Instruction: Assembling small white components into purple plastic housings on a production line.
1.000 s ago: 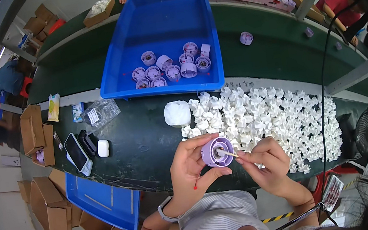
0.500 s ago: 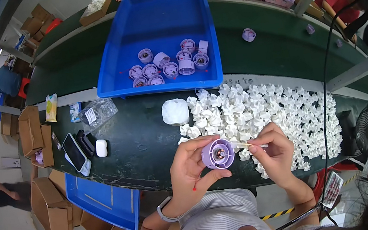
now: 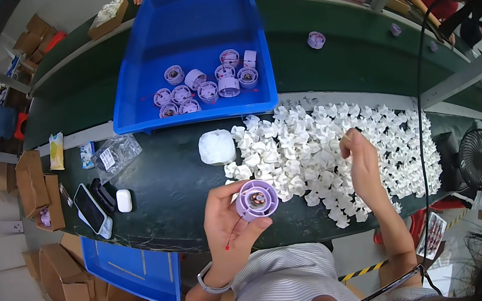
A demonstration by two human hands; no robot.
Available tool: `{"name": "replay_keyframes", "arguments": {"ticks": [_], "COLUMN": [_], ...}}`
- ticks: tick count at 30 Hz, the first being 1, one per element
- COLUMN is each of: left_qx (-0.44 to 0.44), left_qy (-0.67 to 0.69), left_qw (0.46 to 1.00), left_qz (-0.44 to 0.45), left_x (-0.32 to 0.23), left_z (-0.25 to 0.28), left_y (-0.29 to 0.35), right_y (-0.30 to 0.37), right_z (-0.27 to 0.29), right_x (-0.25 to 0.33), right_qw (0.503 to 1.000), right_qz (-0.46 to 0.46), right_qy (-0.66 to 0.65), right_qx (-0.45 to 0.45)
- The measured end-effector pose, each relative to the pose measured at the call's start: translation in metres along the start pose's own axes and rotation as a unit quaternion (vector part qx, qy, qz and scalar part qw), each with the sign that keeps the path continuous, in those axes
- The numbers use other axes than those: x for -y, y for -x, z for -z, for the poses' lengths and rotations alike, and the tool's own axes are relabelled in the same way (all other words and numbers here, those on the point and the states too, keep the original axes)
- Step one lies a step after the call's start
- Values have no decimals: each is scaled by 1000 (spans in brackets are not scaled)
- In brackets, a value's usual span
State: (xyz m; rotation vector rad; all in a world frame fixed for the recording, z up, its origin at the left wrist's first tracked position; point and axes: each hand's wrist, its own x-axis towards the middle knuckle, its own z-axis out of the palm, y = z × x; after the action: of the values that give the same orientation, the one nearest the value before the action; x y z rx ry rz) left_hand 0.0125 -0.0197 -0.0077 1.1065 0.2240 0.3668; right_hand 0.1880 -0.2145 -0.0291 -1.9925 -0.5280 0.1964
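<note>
My left hand (image 3: 226, 223) is wrapped round a lilac motor housing (image 3: 256, 199), a short round shell with copper windings at its centre. Its open face is turned up, and a thin lead with a red tip hangs across my palm. My right hand (image 3: 364, 164) is raised over a wide spread of white bladed fan wheels (image 3: 309, 153). Its fingers are curled together, and what they hold, if anything, is hidden. A rounded white lump (image 3: 216, 148), seemingly wrapped in film, lies on the dark green bench left of the fan wheels.
Beyond the bench stands a blue tray (image 3: 199, 117) with several lilac housings. A phone (image 3: 90, 210), a white case (image 3: 124, 200) and a clear plastic bag (image 3: 118, 154) lie to the left. A black fan (image 3: 477, 159) stands right, near a hanging cable (image 3: 418, 82). Other people work across the line.
My right hand has moved up and away from the housing, and the thin pale stick it held no longer shows. The left hand keeps the housing; the view has shifted slightly.
</note>
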Motion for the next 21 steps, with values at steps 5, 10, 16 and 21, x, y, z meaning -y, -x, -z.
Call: {"name": "replay_keyframes", "arguments": {"ticks": [5,10,16,21], "left_qx": [-17,-23,-8,5], "left_qy": [-19,-21,-16,-29], "left_qw": [1000,1000,1000,1000], "left_qz": [-9,-7,-11,-9], "left_x": [4,5,3,6], "left_z": [7,8,5,-7], "left_y": [1,0,-1,-8], "right_y": [1,3,0,3], "right_z": [-10,-9,-3,-3], "right_x": [-2,0,-3,5], "right_qw": [987,984,989,998], "right_qz": [60,33,5,6], "right_qy": [149,172,128,-42], "right_qx": [7,33,74,49]}}
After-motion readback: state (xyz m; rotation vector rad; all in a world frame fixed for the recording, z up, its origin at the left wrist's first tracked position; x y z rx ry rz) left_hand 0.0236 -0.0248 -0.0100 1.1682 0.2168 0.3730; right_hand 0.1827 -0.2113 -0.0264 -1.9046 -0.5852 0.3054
